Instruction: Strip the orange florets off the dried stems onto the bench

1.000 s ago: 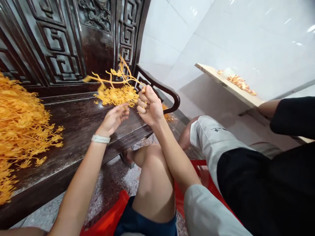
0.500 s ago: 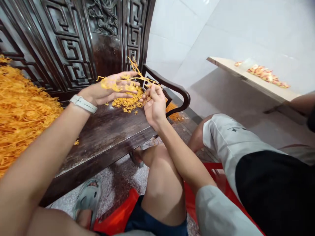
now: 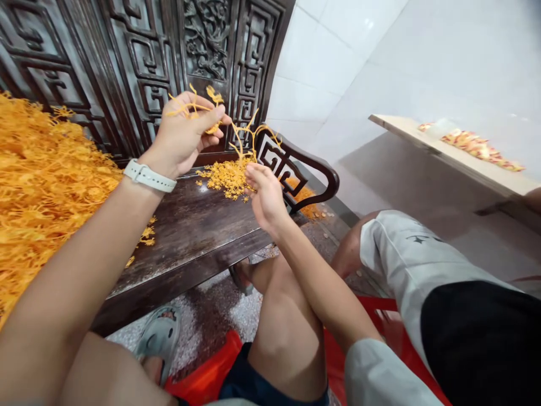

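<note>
My left hand [image 3: 187, 133], with a white watch on the wrist, is raised above the dark wooden bench [image 3: 190, 225] and closed on an orange branched plastic sprig [image 3: 195, 106]. My right hand [image 3: 264, 194] hangs lower to the right, pinching the stem of another orange sprig [image 3: 245, 135] that rises from its fingertips. Just behind both hands a small heap of tiny orange pieces [image 3: 226, 176] lies on the bench seat.
A large pile of orange sprigs [image 3: 40, 180] covers the bench's left end. The carved bench back [image 3: 139, 62] and curved armrest [image 3: 302, 172] stand behind. Another person in white shorts [image 3: 406, 254] sits at the right. A wooden board [image 3: 456, 158] carries more pieces. Red plastic [image 3: 203, 378] lies below.
My left hand has risen and turned, pulling a sprig up and left, away from the right hand. My right hand has dropped slightly. The view has shifted right.
</note>
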Available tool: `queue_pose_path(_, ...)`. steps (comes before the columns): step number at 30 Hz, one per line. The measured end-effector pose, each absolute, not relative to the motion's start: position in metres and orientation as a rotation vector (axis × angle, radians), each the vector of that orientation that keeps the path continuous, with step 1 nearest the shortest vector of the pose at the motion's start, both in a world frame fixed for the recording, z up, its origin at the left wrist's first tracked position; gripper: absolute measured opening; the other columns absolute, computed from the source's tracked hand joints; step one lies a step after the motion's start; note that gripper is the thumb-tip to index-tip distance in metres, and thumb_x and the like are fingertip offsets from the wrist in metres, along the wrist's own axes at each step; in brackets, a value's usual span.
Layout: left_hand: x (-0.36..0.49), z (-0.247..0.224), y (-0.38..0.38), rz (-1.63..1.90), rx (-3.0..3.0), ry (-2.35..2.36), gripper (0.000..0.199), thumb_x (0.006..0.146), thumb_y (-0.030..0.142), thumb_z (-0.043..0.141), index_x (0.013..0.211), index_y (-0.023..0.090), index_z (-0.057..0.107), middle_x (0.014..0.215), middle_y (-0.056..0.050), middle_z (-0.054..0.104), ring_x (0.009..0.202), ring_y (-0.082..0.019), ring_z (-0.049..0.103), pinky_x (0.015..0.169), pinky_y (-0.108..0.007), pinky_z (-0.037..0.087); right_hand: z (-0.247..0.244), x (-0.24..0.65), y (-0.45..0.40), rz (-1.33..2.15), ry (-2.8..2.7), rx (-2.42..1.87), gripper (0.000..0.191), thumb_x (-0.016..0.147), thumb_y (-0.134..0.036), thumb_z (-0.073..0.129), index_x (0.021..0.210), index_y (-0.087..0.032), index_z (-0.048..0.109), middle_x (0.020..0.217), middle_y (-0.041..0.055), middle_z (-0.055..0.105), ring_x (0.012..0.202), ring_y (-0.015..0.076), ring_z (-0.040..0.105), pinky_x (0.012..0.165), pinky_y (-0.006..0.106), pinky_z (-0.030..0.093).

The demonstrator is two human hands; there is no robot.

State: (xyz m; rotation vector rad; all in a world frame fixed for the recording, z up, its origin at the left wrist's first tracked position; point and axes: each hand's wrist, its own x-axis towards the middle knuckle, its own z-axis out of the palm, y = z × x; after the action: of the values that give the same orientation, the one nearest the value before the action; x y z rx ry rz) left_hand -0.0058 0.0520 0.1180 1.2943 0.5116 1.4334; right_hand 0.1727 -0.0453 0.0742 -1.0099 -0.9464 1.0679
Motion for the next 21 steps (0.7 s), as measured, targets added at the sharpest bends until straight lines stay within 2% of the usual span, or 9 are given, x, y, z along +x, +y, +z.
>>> queue_pose_path(4,-0.03,0.119,0.057,1.286,1.488,0.555,0.023,0.092,0.031,0.091,0.087,0.02,0.071,0.089,-0.006,0.08,0.058,-0.009,0.056,0.059,-0.03,0.052,0.075,0.184,-0.036,0.788,-0.969,-1.002,0.023,0.088,-0.035,0.079,0.095,-0.025,0.06,0.094,-0.0015,0.058,0.082,0.012,0.053,0.065,0.022,0.044)
queue_pose_path(6,-0.036,0.118,0.051,1.145,1.549,0.565,0.02,0.093,0.031,0.09,0.09,0.018,0.076,0.091,-0.008,0.079,0.061,-0.011,0.06,0.061,-0.031,0.054,0.074,0.188,-0.033,0.607,-1.097,-0.989,0.021,0.088,-0.031,0.079,0.098,-0.026,0.061,0.099,0.0,0.058,0.092,0.0142,0.057,0.074,0.024,0.049)
queue_pose_path(8,-0.037,0.116,0.044,0.976,1.593,0.562,0.02,0.09,0.029,0.093,0.096,0.016,0.079,0.092,-0.01,0.078,0.068,-0.015,0.067,0.062,-0.031,0.056,0.072,0.188,-0.032,0.5,-1.24,-0.988,0.027,0.087,-0.032,0.083,0.105,-0.026,0.064,0.109,0.0027,0.06,0.109,0.018,0.058,0.085,0.027,0.053)
queue_pose_path(11,-0.032,0.111,0.041,0.804,1.655,0.565,0.032,0.083,0.03,0.099,0.103,0.017,0.078,0.081,-0.005,0.072,0.07,-0.019,0.07,0.061,-0.03,0.055,0.069,0.184,-0.031,0.539,-1.405,-0.99,0.038,0.082,-0.039,0.09,0.108,-0.026,0.067,0.12,0.0051,0.062,0.122,0.0226,0.056,0.092,0.032,0.055)
queue_pose_path(13,-0.024,0.107,0.044,0.798,1.707,0.599,0.035,0.081,0.034,0.1,0.097,0.018,0.074,0.072,-0.001,0.066,0.068,-0.017,0.068,0.062,-0.029,0.055,0.066,0.182,-0.026,0.664,-1.468,-0.969,0.035,0.082,-0.043,0.091,0.102,-0.025,0.068,0.115,0.0045,0.064,0.116,0.0222,0.057,0.09,0.032,0.055)
queue_pose_path(17,0.008,0.097,0.047,1.027,1.724,0.654,0.041,0.082,0.041,0.099,0.085,0.018,0.065,0.068,0.001,0.062,0.064,-0.012,0.061,0.061,-0.024,0.049,0.063,0.185,-0.012,0.851,-1.38,-0.942,0.037,0.09,-0.049,0.085,0.079,-0.023,0.061,0.085,0.0013,0.058,0.09,0.0173,0.056,0.073,0.028,0.05)
queue_pose_path(19,0.03,0.089,0.047,1.178,1.616,0.652,0.044,0.087,0.049,0.094,0.085,0.019,0.062,0.073,0.001,0.062,0.062,-0.01,0.059,0.058,-0.023,0.046,0.063,0.19,-0.008,0.864,-1.285,-0.962,0.04,0.091,-0.047,0.085,0.075,-0.022,0.058,0.08,0.0002,0.055,0.084,0.0157,0.054,0.067,0.026,0.047)
queue_pose_path(21,0.05,0.078,0.049,1.261,1.492,0.65,0.05,0.094,0.064,0.081,0.083,0.021,0.058,0.076,0.001,0.061,0.064,-0.01,0.06,0.057,-0.023,0.044,0.063,0.194,-0.008,0.901,-1.231,-0.976,0.039,0.09,-0.04,0.086,0.073,-0.022,0.057,0.078,-0.0008,0.056,0.08,0.0143,0.053,0.065,0.026,0.044)
